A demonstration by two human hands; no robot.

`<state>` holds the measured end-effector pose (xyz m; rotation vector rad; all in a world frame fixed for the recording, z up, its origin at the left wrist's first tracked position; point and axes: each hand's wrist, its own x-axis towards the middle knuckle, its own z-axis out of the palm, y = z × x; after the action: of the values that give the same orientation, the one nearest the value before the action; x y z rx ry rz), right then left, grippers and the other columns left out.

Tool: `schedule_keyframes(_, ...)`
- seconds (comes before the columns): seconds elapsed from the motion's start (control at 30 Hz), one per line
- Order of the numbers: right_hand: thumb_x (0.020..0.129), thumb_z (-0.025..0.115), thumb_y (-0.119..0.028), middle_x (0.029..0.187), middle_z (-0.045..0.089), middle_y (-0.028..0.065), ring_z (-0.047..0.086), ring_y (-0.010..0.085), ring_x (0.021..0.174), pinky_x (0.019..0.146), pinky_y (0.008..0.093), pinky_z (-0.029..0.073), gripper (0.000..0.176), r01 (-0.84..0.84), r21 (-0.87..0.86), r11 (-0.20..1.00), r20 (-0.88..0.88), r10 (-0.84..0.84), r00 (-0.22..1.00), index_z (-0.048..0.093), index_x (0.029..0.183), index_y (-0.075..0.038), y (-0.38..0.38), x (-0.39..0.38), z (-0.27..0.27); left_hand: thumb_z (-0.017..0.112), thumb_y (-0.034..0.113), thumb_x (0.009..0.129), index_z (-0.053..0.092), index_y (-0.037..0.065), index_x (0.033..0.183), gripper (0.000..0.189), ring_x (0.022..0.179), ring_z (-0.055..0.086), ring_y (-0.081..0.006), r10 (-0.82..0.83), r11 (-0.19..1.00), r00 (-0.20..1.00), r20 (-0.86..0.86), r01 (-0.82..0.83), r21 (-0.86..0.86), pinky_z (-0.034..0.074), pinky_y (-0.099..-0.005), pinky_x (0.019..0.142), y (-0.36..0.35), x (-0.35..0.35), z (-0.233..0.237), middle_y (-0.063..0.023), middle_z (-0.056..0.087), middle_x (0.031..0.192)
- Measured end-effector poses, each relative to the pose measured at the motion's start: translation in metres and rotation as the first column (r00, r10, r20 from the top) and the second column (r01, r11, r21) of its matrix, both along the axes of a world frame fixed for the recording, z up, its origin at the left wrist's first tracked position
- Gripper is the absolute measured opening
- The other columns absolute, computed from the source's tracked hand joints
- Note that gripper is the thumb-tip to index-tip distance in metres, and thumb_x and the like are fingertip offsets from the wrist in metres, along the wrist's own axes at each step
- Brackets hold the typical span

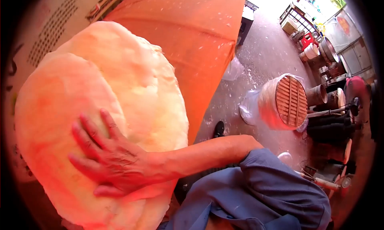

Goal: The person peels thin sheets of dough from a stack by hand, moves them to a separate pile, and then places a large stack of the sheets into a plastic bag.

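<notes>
A large, soft, pale mass (156, 98) that looks like cotton batting fills the left of the head view. It has rounded, slightly ragged edges and lies in thick overlapping layers, tinted pink and orange by the light. My right hand (120, 162) rests flat on the front layer, palm down with fingers spread, pressing on its surface without gripping it. From the right, my bare forearm reaches across, coming out of a blue-grey sleeve (276, 182). My left hand does not show.
An orange sheet (192, 42) with white flecks spreads behind the mass. On the speckled floor (260, 62) stands a plastic-wrapped round container with a slatted wooden top (291, 101). Buckets (310, 53), pots (318, 95) and a rack (298, 16) line the right side. A dark shoe (219, 129) shows below.
</notes>
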<state>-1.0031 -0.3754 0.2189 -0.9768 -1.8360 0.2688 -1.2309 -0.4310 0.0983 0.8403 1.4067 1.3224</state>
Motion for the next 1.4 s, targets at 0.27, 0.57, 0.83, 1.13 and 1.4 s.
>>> schedule_keyframes(0.27, 0.077, 0.057, -0.056, 0.145, 0.026, 0.0358, 0.018, 0.0564, 0.136, 0.103, 0.0740, 0.010, 0.077, 0.260, -0.004, 0.965, 0.074, -0.259, 0.963, 0.045, 0.134, -0.005, -0.033, 0.206, 0.003, 0.050, 0.023, 0.097, 0.044, 0.004, 0.135, 0.043, 0.116, 0.051, -0.0249, -0.098, 0.993, 0.995, -0.022, 0.100, 0.070, 0.042, -0.0366, 0.095, 0.020, 0.181, 0.038, -0.0138, 0.054, 0.124)
schedule_keyframes(0.57, 0.078, 0.057, -0.061, 0.145, 0.028, 0.0334, 0.023, 0.0542, 0.135, 0.104, 0.0691, 0.015, 0.076, 0.539, -0.052, 0.840, 0.183, -0.523, 0.832, 0.049, 0.137, -0.013, -0.012, 0.378, -0.003, 0.050, 0.024, 0.097, 0.042, 0.005, 0.137, 0.045, 0.118, 0.049, -0.0246, -0.231, 0.968, 0.973, 0.002, 0.229, 0.100, 0.041, -0.0368, 0.097, 0.082, 0.348, 0.051, -0.0134, 0.053, 0.126)
schedule_keyframes(0.83, 0.078, 0.059, -0.059, 0.146, 0.028, 0.0322, 0.023, 0.0529, 0.135, 0.104, 0.0677, 0.017, 0.075, 0.613, -0.041, 0.789, 0.312, -0.573, 0.758, 0.048, 0.138, -0.016, 0.077, 0.516, -0.006, 0.050, 0.025, 0.097, 0.041, 0.005, 0.139, 0.047, 0.120, 0.048, -0.0244, -0.391, 0.914, 0.917, 0.078, 0.378, 0.146, 0.039, -0.0369, 0.098, 0.215, 0.521, 0.052, -0.0130, 0.053, 0.127)
schedule_keyframes(1.13, 0.078, 0.058, -0.060, 0.142, 0.031, 0.0351, 0.027, 0.0549, 0.132, 0.103, 0.0678, 0.019, 0.076, 0.516, -0.042, 0.856, 0.208, -0.498, 0.842, 0.048, 0.137, -0.014, 0.188, 0.593, 0.007, 0.050, 0.026, 0.097, 0.040, 0.006, 0.141, 0.049, 0.122, 0.047, -0.0242, -0.556, 0.809, 0.829, 0.056, 0.524, 0.267, 0.038, -0.0371, 0.100, 0.349, 0.701, 0.107, -0.0126, 0.052, 0.128)
schedule_keyframes(1.4, 0.087, 0.053, -0.047, 0.123, 0.048, 0.0327, 0.045, 0.0492, 0.115, 0.099, 0.0558, 0.035, 0.060, 0.330, 0.033, 0.943, -0.490, -0.273, 0.828, 0.052, 0.129, -0.006, 0.344, 0.684, 0.021, 0.050, 0.027, 0.097, 0.038, 0.006, 0.142, 0.051, 0.123, 0.046, -0.0240, -0.536, 0.765, 0.834, -0.135, 0.547, 0.340, 0.036, -0.0372, 0.102, 0.436, 0.867, 0.174, -0.0123, 0.051, 0.130)
